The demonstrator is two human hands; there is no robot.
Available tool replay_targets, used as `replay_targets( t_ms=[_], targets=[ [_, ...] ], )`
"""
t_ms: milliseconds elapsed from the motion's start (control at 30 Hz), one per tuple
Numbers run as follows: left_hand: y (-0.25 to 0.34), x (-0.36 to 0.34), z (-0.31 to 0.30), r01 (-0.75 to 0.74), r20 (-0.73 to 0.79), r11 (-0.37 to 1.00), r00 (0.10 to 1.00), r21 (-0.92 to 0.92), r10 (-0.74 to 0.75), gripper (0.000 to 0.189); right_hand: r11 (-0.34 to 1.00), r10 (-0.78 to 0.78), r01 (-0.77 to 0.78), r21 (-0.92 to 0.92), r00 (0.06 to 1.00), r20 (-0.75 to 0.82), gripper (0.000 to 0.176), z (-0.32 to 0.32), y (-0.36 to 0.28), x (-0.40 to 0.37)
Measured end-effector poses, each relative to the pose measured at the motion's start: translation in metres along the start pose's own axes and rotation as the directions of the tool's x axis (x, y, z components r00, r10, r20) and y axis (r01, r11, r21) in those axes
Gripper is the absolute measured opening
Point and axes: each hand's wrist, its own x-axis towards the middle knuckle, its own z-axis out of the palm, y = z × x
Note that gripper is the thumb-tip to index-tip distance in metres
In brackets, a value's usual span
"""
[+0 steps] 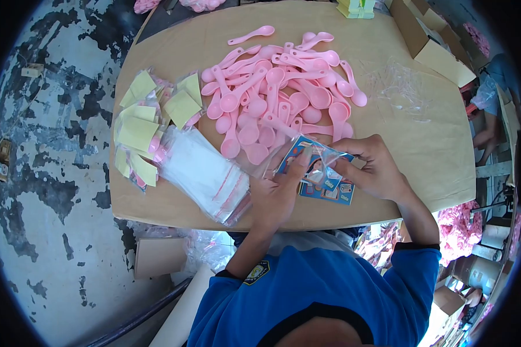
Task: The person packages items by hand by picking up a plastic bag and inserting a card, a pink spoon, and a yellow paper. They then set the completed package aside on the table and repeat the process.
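Note:
My left hand [274, 196] is closed on a blue printed card [329, 180], its thumb lying across the card's left part. A clear plastic bag [276, 141] spreads from the fingers over the nearest pink spoons. On the other side, my right hand [373, 170] pinches the bag's clear film at the card's right edge. More blue cards [342, 195] lie on the table just under the held one. Beside my left wrist is a stack of flat clear bags [200, 170] with reddish strips along their edges.
A heap of pink measuring spoons [260, 87] covers the table's [434, 168] middle. Filled bags with yellow cards [138, 122] pile at the left. Thin clear strips [402, 87] lie scattered at right, near an open cardboard box [431, 43]. Another person [489, 110] is at far right.

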Motion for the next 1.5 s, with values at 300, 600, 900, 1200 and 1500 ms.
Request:
replay_targets(
  t_ms=[300, 600, 900, 1200, 1500],
  targets=[
    [-0.006, -0.003, 0.004, -0.033, 0.265, 0.998, 0.964, 0.060, 0.016, 0.033, 0.920, 0.148, -0.162, 0.358, 0.987, 0.065, 0.018, 0.007, -0.011, -0.002],
    [0.001, -0.006, -0.007, -0.048, 0.372, 0.956, 0.914, -0.291, 0.159, 0.046, 0.850, 0.160, -0.167, 0.500, 0.985, 0.056, 0.011, 0.019, -0.008, 0.003],
    [-0.008, -0.009, -0.022, -0.212, 0.131, 0.968, 0.964, -0.137, 0.230, 0.049, 0.821, 0.114, -0.080, -0.565, 0.993, 0.024, 0.037, -0.013, 0.006, 0.003],
    [-0.005, -0.002, -0.018, -0.361, 0.100, 0.924, 0.922, -0.130, 0.374, 0.051, 0.710, 0.076, -0.243, -0.660, 0.959, -0.272, 0.029, -0.010, 0.028, 0.006],
    [-0.006, -0.005, -0.028, -0.147, -0.013, 0.922, 0.988, -0.359, 0.152, 0.061, 0.971, 0.174, -0.200, -0.129, 0.967, -0.187, 0.019, -0.057, -0.007, -0.008]
  ],
)
